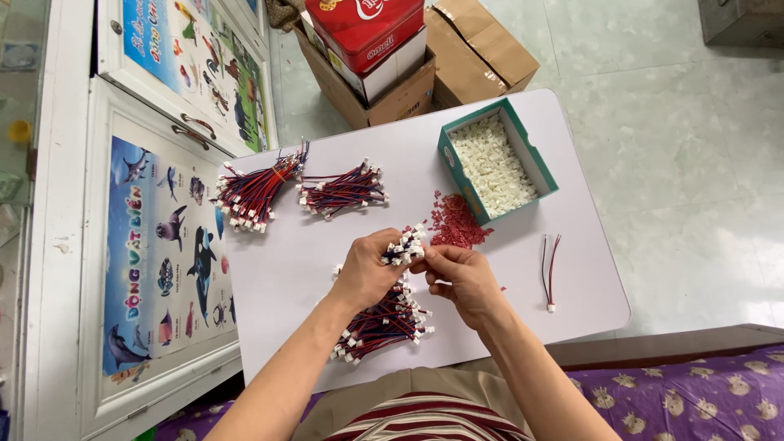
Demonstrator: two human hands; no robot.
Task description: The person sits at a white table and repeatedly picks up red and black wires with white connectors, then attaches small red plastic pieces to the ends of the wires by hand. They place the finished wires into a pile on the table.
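My left hand [367, 271] grips a bunch of red, blue and black wires with small white connectors [403, 245] above a white table [278, 269]. My right hand [465, 278] pinches the connector end of that same bunch from the right. Under both hands lies a loose pile of the same wire harnesses [384, 322]. Two tied bundles rest farther back: one at the left [253, 193], another beside it [343, 189].
A green cardboard tray of small white connectors [494, 163] sits at the table's back right, with a heap of tiny red pieces [457, 222] next to it. A single wire pair [550, 269] lies at the right. Cardboard boxes [392, 90] stand on the floor behind.
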